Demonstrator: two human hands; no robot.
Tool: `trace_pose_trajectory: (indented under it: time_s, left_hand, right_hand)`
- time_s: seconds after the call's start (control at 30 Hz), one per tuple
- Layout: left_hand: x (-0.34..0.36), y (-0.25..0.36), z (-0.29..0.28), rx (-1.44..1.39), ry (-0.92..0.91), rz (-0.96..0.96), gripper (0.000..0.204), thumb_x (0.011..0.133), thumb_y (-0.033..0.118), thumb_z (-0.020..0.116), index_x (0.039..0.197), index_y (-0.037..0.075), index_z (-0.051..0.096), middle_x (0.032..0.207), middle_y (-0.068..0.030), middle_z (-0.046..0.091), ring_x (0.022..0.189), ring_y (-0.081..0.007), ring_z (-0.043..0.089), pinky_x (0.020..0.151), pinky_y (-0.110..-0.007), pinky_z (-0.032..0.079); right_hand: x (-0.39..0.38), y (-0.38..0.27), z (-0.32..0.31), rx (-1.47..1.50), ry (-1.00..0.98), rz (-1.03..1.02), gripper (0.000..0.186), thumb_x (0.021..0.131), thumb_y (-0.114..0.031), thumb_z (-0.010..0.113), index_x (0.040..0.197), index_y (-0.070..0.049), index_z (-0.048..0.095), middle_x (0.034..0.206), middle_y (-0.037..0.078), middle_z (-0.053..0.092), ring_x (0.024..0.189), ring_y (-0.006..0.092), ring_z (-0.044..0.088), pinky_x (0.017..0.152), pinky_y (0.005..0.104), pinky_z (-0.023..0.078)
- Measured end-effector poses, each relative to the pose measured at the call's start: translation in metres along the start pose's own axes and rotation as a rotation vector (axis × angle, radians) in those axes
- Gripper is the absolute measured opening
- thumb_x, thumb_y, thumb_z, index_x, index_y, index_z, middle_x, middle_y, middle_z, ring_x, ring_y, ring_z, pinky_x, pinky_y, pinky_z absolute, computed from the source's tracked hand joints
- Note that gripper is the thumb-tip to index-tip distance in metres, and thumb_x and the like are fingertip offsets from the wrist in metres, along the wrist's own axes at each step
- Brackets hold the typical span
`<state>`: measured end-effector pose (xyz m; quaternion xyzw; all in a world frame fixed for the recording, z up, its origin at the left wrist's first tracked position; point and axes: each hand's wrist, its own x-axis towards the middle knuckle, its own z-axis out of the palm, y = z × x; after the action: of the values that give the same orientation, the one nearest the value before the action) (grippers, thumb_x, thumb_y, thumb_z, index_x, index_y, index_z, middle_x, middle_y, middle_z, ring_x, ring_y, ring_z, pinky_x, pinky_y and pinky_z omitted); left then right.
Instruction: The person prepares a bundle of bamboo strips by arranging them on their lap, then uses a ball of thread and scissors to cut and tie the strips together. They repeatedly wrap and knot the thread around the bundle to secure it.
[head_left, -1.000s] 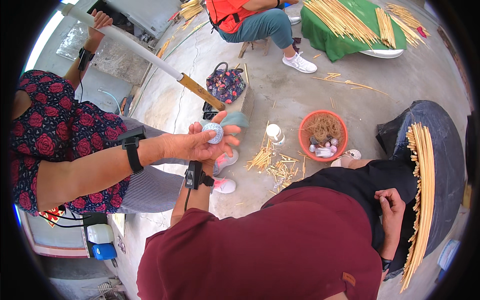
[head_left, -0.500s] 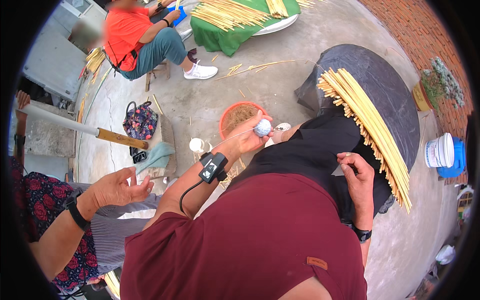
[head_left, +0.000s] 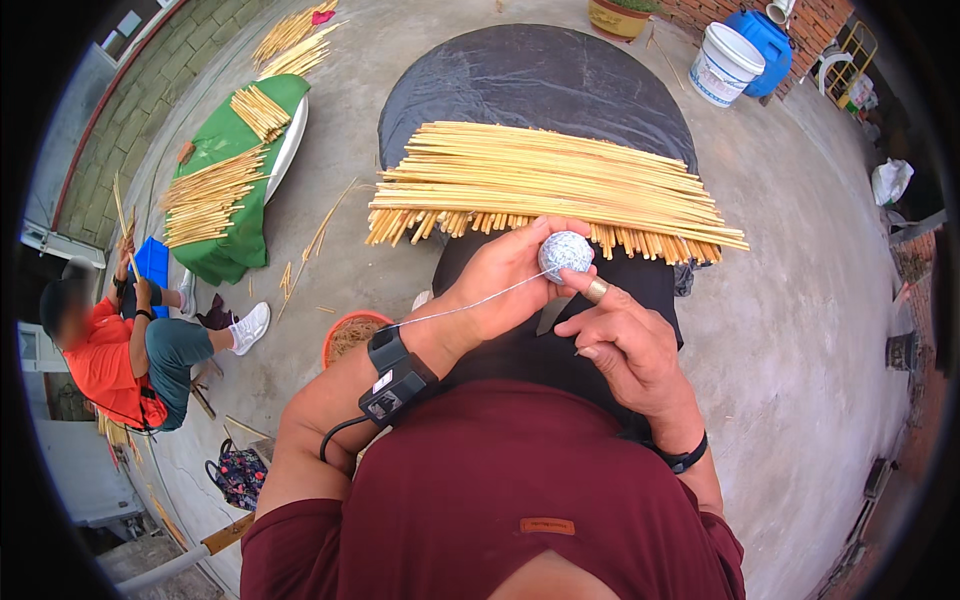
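Note:
My left hand [head_left: 505, 285] is closed round a small ball of white and blue-grey string [head_left: 565, 256], held in front of my lap. A single strand [head_left: 470, 308] runs from the ball back across my left wrist. My right hand [head_left: 630, 345] is close beside the ball. Its index finger, with a wide ring [head_left: 597, 289], reaches to the ball's lower edge, while the thumb and middle finger are bent and stand apart. Just beyond both hands lies a thick layer of straw-coloured stalks [head_left: 550, 185], across a round table covered in dark plastic [head_left: 530, 75].
An orange-red tub [head_left: 352, 322] of brown fibre stands left of my legs. At the left, a person in orange [head_left: 105, 365] sits near a green-draped table [head_left: 235, 235] with stalks. A white bucket [head_left: 725, 65] and a blue drum [head_left: 762, 45] stand at far right.
My view has swung right, facing the stalk-covered table. The ball in my left hand is now over my lap, and my right hand has come from my side up to it.

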<state>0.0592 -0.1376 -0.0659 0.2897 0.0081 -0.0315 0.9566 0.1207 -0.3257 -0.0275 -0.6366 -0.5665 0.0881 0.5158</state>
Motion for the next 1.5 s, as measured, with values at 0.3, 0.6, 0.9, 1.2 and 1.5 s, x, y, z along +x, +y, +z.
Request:
trace_pose_trajectory:
  time_s: [0.3,0.6,0.9,1.2,1.5]
  left_hand:
    - [0.001,-0.012,-0.039,0.07,0.193,0.045,0.034,0.094,0.018,0.056,0.125,0.005,0.05,0.112,-0.0101,0.056,0.103,-0.0214,0.058,0.089,-0.037,0.047]
    - [-0.033,0.005,-0.076,0.614,0.585,-0.091,0.023,0.09,0.009,0.061,0.111,0.006,0.052,0.09,-0.0068,0.058,0.075,-0.0124,0.06,0.062,-0.024,0.049]
    - [0.02,-0.017,-0.088,0.87,0.286,-0.434,0.032,0.096,0.02,0.045,0.125,0.011,0.055,0.089,-0.0083,0.056,0.059,-0.0129,0.054,0.052,-0.027,0.048]
    - [0.042,-0.032,-0.13,1.028,0.016,-0.483,0.03,0.1,0.02,0.042,0.124,0.011,0.058,0.1,-0.0136,0.055,0.08,-0.0233,0.059,0.076,-0.033,0.05]
    - [0.052,-0.033,-0.145,0.961,-0.075,-0.583,0.032,0.1,0.018,0.044,0.129,0.015,0.057,0.106,-0.0167,0.057,0.094,-0.0276,0.057,0.09,-0.037,0.046]
  right_hand:
    - [0.023,0.039,0.014,-0.026,-0.319,0.04,0.011,0.081,-0.006,0.065,0.084,-0.005,0.054,0.08,0.01,0.052,0.075,0.0266,0.059,0.064,0.0345,0.048]
    - [0.061,0.134,-0.001,1.249,0.545,0.525,0.006,0.096,-0.009,0.053,0.096,-0.003,0.054,0.088,0.009,0.057,0.085,0.0191,0.06,0.094,0.0461,0.05]
    - [0.121,0.234,-0.003,1.1,0.571,1.087,0.006,0.096,-0.009,0.052,0.101,-0.006,0.054,0.109,0.011,0.056,0.109,0.0262,0.052,0.102,0.046,0.038]
    - [0.144,0.3,0.012,1.161,0.584,1.223,0.01,0.095,-0.008,0.054,0.103,-0.004,0.052,0.103,0.012,0.055,0.106,0.0269,0.053,0.099,0.0439,0.042]
    - [0.147,0.305,0.021,1.081,0.59,1.228,0.005,0.094,-0.006,0.052,0.099,-0.004,0.053,0.095,0.01,0.057,0.097,0.0249,0.058,0.095,0.0431,0.046]
